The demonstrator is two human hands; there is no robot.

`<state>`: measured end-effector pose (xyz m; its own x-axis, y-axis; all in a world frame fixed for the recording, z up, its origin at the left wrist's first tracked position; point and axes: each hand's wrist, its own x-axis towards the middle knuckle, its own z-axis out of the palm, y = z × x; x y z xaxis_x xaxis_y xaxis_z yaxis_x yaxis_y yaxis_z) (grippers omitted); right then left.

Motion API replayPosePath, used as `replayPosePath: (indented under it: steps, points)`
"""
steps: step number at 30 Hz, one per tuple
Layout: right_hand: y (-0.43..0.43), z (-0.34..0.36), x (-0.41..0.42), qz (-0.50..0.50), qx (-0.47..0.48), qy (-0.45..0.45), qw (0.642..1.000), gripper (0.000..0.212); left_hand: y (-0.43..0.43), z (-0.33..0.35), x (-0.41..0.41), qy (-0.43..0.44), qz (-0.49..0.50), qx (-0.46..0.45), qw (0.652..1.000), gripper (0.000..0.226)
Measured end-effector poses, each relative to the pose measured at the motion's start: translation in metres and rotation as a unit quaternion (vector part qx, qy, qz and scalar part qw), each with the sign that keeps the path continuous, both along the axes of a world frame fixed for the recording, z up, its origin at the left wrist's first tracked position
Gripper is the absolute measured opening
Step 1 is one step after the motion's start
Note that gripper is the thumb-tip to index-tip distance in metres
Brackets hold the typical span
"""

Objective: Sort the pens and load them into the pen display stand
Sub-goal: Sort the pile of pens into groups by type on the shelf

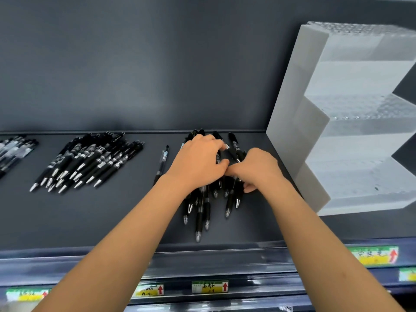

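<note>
Black silver-tipped pens (199,218), loosely heaped

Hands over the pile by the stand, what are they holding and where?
Both left hand and right hand grip the bunch of black pens around their middles.

Stand (301,91) cut by right edge; price labels (210,286) blurred (unreadable).

A shop: dark shelf (112,210) edged with price labels (210,286).
</note>
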<state>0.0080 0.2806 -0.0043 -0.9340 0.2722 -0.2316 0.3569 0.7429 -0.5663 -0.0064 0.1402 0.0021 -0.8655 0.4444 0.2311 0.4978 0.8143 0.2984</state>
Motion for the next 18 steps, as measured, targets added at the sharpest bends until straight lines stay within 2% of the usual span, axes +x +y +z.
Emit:
replayPosePath:
  steps: [4,10,11,13,16,18]
  points:
    - [-0.011,-0.008,-0.003,-0.008,0.079,0.026,0.997,0.043,-0.007,0.003,0.001,0.003,0.007,0.017,1.0,0.037]
    - [0.001,-0.015,-0.002,0.001,0.097,0.046,0.994,0.04,-0.013,0.004,0.003,-0.008,0.01,0.06,0.998,0.034]
    - [0.006,-0.015,-0.002,0.011,0.072,0.043,0.996,0.039,-0.013,0.004,0.003,-0.014,0.012,0.068,0.998,0.033]
    - [0.018,-0.01,0.001,0.019,-0.042,0.022,0.999,0.033,-0.012,0.003,0.003,-0.032,0.013,0.089,0.995,0.032]
    - [0.033,-0.003,0.011,0.022,-0.235,-0.022,0.972,0.021,-0.008,-0.001,0.005,-0.071,0.011,0.146,0.987,0.03]
    - [0.039,-0.003,0.017,0.031,-0.283,-0.047,0.958,0.018,-0.002,-0.004,0.006,-0.08,0.007,0.164,0.983,0.032]
